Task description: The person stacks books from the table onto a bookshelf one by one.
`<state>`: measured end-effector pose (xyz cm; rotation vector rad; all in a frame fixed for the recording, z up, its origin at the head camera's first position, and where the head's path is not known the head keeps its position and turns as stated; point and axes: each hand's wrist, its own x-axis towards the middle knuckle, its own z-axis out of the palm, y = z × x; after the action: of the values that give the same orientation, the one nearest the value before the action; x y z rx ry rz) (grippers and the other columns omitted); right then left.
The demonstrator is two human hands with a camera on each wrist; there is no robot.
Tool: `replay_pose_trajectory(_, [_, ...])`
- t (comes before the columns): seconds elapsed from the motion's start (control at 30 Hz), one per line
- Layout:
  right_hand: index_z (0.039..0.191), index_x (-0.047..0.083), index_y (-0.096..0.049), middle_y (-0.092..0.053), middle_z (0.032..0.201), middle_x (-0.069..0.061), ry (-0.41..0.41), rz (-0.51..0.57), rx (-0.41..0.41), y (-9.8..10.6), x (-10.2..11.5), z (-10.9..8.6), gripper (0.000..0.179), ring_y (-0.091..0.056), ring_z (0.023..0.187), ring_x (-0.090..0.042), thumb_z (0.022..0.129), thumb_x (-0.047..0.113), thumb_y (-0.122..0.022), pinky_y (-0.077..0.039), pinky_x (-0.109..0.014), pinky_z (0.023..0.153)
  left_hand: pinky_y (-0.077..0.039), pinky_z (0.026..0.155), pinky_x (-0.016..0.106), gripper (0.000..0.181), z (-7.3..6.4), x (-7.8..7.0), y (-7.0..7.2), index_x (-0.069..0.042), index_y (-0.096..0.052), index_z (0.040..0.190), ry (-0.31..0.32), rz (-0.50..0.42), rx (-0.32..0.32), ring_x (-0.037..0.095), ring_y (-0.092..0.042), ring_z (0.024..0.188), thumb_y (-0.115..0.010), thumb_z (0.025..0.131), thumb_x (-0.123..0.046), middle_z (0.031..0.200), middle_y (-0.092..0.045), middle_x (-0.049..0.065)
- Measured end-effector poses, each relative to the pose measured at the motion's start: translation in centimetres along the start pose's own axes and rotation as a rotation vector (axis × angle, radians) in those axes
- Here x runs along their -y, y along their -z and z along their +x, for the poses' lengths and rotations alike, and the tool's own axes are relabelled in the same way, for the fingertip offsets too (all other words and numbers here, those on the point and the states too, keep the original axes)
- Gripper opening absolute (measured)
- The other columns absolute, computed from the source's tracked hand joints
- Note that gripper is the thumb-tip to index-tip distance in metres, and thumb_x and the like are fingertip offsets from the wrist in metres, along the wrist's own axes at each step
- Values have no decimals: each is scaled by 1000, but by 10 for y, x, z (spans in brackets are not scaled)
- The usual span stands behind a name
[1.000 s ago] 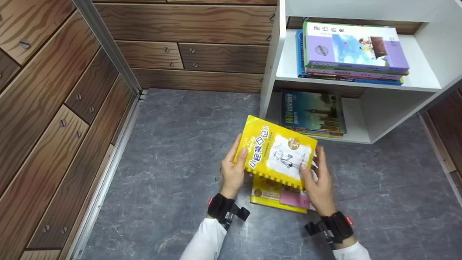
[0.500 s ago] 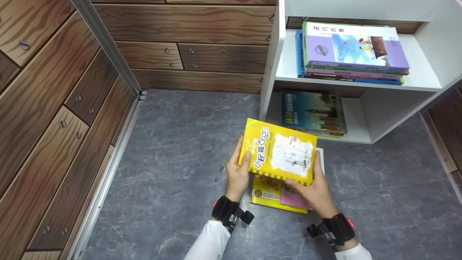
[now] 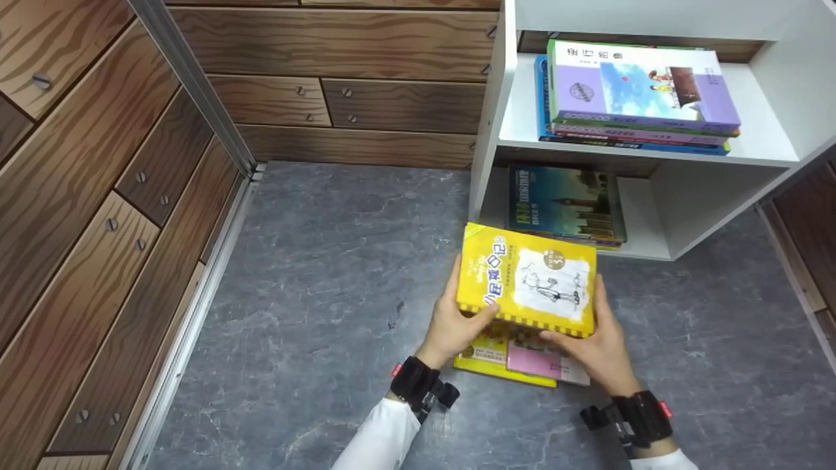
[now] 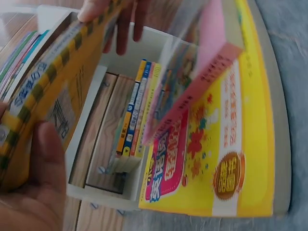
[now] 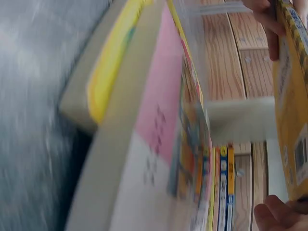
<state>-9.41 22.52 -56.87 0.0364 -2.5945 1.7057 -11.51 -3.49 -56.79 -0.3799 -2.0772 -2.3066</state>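
A yellow book (image 3: pixel 555 284) with a checkered spine and a cartoon figure on its cover is held between both hands, above the floor. My left hand (image 3: pixel 454 333) grips its left side, thumb on the cover near the spine. At the right end my right hand (image 3: pixel 601 349) holds it, fingers along the edge and thumb by the spine. Below it a pink-and-white book (image 3: pixel 539 362) lies partly over another yellow book (image 3: pixel 480 365) on the floor; the held book hides their far parts. Seen from the left wrist, the checkered spine (image 4: pixel 62 62) faces the camera.
A white shelf unit (image 3: pixel 718 215) stands ahead on the right. Its upper shelf bears a stack of books (image 3: pixel 646 91), and the lower one a pile topped by a dark teal book (image 3: pixel 568 202). Wood-patterned walls (image 3: pixel 359 46) border the grey floor (image 3: pixel 326 274).
Both hands and the yellow book have shifted right and slightly nearer the body, and the book is less tilted. More of the pink-and-white book shows below it. The shelf books have stayed put.
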Motion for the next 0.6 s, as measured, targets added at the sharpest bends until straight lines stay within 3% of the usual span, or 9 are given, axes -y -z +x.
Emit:
replay_pose_trajectory(0.07, [167,22,4,-19,171,-17,0,-29,-12,8,-3,1,135,-30,152,-39,76,14,-94,-33,-8,108,-63,84,36,112,3,0,-1,-14,-5,169,14,13,63,16,-73,94,-83,88,-11,119,-71,7])
replay_pose_trajectory(0.23, [168,26,0,-16,172,-15,-2,-62,-27,31,-4,6,133,-25,154,-42,75,15,-95,-35,-8,107,-56,95,30,121,12,-4,-3,-26,-2,169,32,191,176,9,-69,101,-89,85,-21,125,-66,-1])
replay_pose_trajectory(0.3, [168,27,0,-15,172,-15,10,-64,-29,39,-4,10,134,-29,151,-45,74,16,-96,-41,-9,104,-54,96,27,120,18,-5,-4,-27,-2,169,39,290,199,7,-67,102,-88,86,-28,130,-60,0])
replay_pose_trajectory(0.33, [168,28,0,-15,173,-15,16,-73,-28,42,-5,12,135,-33,149,-46,74,17,-96,-41,-4,96,-54,96,26,119,21,-5,-5,-27,-2,169,42,332,204,7,-66,102,-87,86,-30,131,-58,1])
replay_pose_trajectory(0.43, [168,26,0,-16,172,-16,38,-93,-22,54,-6,21,135,-36,146,-48,74,16,-96,-41,-4,97,-51,100,25,119,33,-5,-8,-26,-3,169,40,430,221,8,-62,109,-87,85,-34,139,-54,4])
replay_pose_trajectory(0.6, [168,23,0,-26,169,-19,45,-162,-24,68,-9,39,135,-51,133,-34,73,20,-97,-37,-5,98,-44,112,30,118,57,-5,-14,-23,-7,169,56,524,246,13,-55,121,-88,84,-31,148,-48,8])
